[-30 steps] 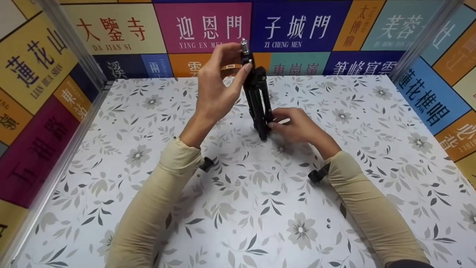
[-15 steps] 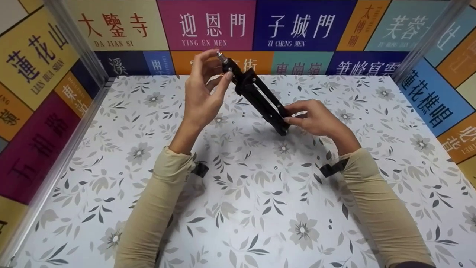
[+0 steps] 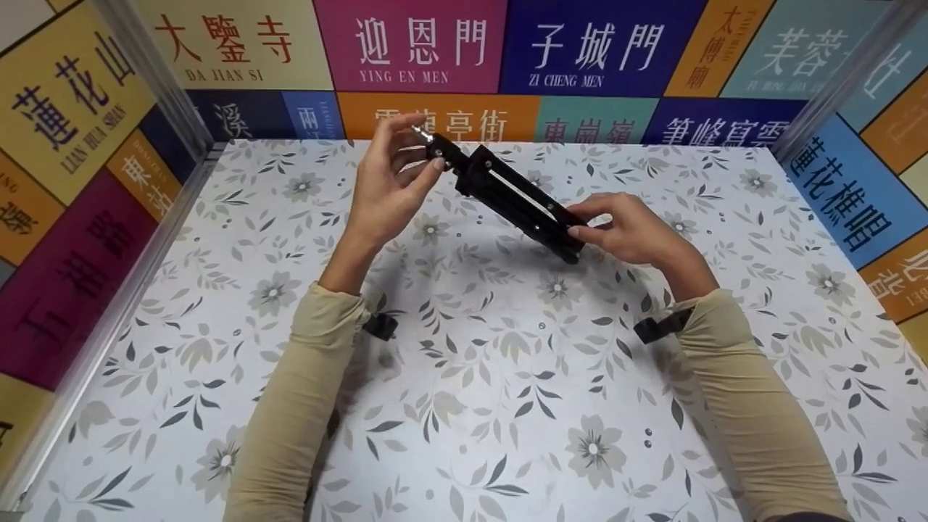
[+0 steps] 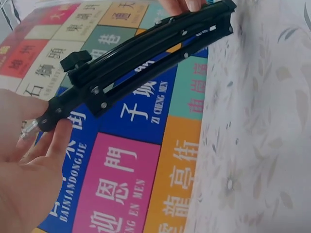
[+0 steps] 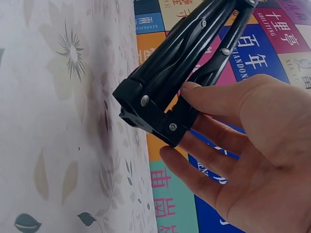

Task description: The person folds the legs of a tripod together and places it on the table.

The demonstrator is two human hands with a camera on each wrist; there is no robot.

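A folded black tripod (image 3: 511, 199) with a silver stud (image 3: 423, 134) at its top slants above the table, upper end to the left and foot end lower right. My left hand (image 3: 388, 185) pinches the neck just below the stud between thumb and fingers. With thumb and fingers, my right hand (image 3: 629, 228) pinches a leg near the foot end. In the left wrist view a black knob (image 4: 76, 60) sticks out beside the tripod's collar. The right wrist view shows the legs (image 5: 167, 63) lying close together, with screws at their lower joints.
The table (image 3: 500, 406) has a white cover with grey flowers and leaves. Panels with coloured blocks and Chinese lettering (image 3: 428, 43) stand along its back and sides. A small black device (image 3: 379, 326) sits at the left cuff, another (image 3: 656, 330) at the right.
The tripod has gone from nearly upright to a slant, its top swinging left and down. My left hand has moved left and slightly down, my right hand to the right.
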